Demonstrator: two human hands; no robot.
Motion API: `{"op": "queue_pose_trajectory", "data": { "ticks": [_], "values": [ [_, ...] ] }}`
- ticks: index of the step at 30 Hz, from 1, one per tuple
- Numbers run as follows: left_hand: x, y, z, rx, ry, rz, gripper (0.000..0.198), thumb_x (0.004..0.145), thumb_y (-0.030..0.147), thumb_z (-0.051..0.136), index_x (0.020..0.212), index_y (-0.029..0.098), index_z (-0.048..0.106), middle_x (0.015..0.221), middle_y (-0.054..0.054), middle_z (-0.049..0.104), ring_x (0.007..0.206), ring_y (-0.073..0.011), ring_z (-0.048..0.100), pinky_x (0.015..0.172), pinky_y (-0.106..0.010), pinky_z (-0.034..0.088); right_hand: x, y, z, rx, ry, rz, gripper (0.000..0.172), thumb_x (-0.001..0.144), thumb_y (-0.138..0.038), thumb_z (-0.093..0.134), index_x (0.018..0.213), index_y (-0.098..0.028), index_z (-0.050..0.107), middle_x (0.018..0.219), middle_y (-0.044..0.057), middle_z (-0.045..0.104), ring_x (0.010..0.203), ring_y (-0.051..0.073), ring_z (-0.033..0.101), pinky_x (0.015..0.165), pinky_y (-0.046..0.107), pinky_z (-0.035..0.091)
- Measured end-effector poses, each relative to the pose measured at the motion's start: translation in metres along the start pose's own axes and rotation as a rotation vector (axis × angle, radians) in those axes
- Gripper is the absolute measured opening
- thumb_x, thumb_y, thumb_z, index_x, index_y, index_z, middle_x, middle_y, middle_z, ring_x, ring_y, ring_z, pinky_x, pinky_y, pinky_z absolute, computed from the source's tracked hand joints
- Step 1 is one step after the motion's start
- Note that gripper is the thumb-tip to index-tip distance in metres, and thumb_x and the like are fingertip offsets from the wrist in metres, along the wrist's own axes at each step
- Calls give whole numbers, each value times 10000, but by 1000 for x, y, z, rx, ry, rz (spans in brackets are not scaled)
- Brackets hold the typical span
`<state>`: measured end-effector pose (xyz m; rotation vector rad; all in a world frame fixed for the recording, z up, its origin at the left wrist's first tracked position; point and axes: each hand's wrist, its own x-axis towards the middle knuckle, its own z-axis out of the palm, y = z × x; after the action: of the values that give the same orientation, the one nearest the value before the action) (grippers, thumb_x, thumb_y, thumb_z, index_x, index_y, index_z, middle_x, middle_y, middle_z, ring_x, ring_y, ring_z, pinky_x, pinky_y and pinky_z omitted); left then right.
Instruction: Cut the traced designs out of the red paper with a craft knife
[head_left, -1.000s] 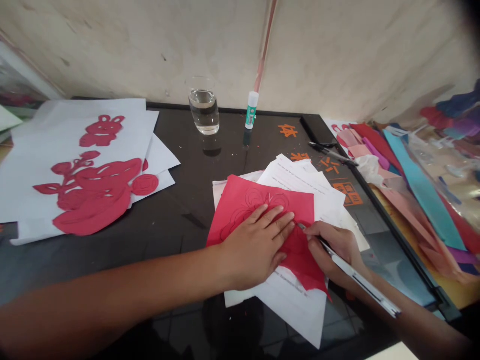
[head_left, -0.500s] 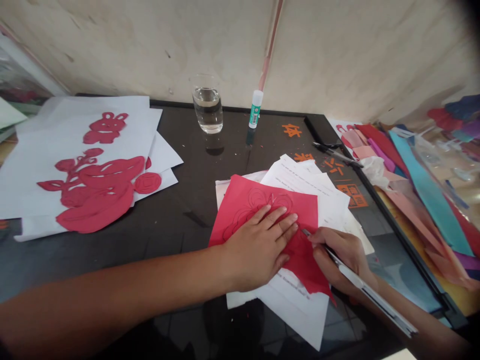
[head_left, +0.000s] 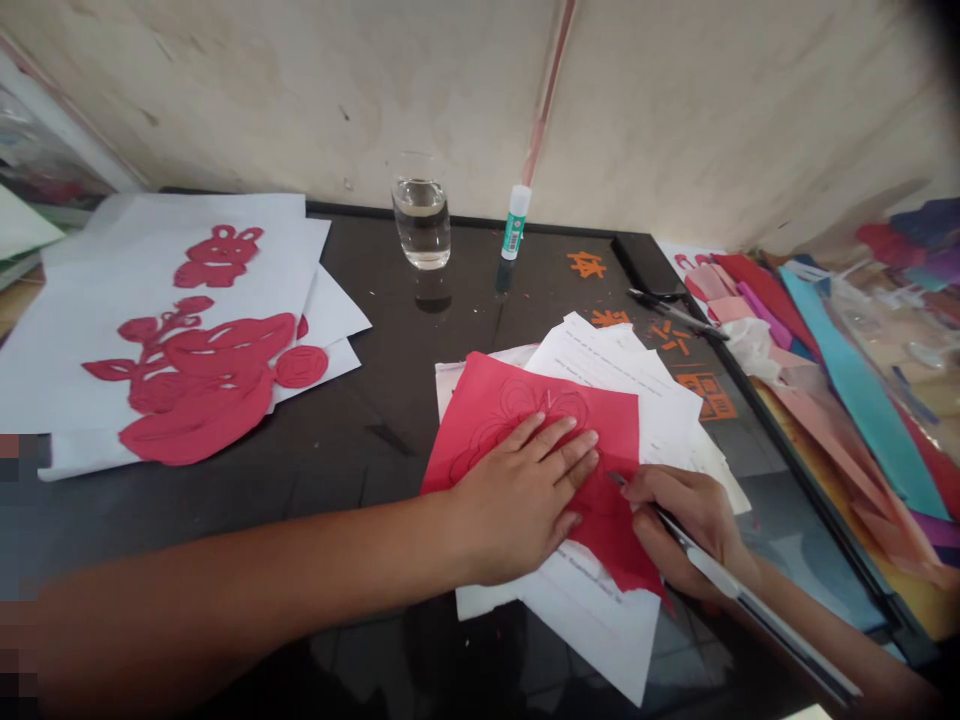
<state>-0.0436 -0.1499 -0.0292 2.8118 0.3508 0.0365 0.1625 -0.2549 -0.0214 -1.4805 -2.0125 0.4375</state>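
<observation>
My left hand [head_left: 517, 515] lies flat on a sheet of red paper [head_left: 600, 400], fingers spread, pressing it down over a drawn outline [head_left: 544, 408]. My right hand [head_left: 679, 525] grips a white-handled craft knife [head_left: 724, 580], and its thin blade rests on the red sheet near my left fingertips. Under the red sheet lie several printed white papers [head_left: 619, 370]. Part of the red sheet is hidden by both hands.
A dark glossy table [head_left: 352, 450] holds white sheets with large red paper cutouts [head_left: 202, 390], a water glass [head_left: 421, 225] and a glue stick [head_left: 516, 222]. Black-handled scissors [head_left: 667, 305], orange cutouts [head_left: 709, 395] and a heap of coloured paper [head_left: 847, 400] lie to the right.
The whole view has shifted slightly as my head moves. The knife tip has moved a little toward me across the red sheet. My left hand stays in place.
</observation>
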Motion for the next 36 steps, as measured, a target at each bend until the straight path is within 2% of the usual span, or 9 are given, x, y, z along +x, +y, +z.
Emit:
{"op": "queue_pose_trajectory", "data": {
  "ticks": [8, 15, 24, 36],
  "values": [
    [-1, 0, -2, 12, 2, -4, 573, 1027, 391, 306, 1524, 108, 266, 1610, -57, 170, 1500, -281, 113, 1224, -482, 90, -2, 4, -2, 55, -29, -6, 136, 755, -69, 497, 750, -201, 465, 627, -14, 467, 529, 118, 420, 503, 276, 298],
    [0, 2, 2, 45, 10, -17, 575, 1027, 395, 296, 1524, 108, 269, 1608, -59, 170, 1498, -288, 124, 1217, -497, 106, 1, 10, -13, 41, -123, -78, 174, 789, -38, 472, 821, -206, 501, 688, 4, 548, 584, 124, 482, 538, 267, 320],
    [-1, 2, 4, 107, 43, -4, 574, 1020, 404, 298, 1516, 115, 297, 1605, -60, 208, 1491, -290, 162, 1210, -484, 128, -6, 8, -11, 10, -129, -96, 164, 765, -39, 476, 779, -202, 465, 648, -22, 442, 557, 115, 373, 541, 279, 265],
    [-1, 2, 2, 90, 28, -5, 576, 1021, 407, 310, 1517, 115, 292, 1605, -54, 201, 1492, -282, 159, 1214, -480, 135, -9, 10, -14, 78, -164, -124, 173, 733, -47, 482, 759, -212, 436, 645, -22, 442, 559, 119, 375, 551, 288, 246]
  ]
}}
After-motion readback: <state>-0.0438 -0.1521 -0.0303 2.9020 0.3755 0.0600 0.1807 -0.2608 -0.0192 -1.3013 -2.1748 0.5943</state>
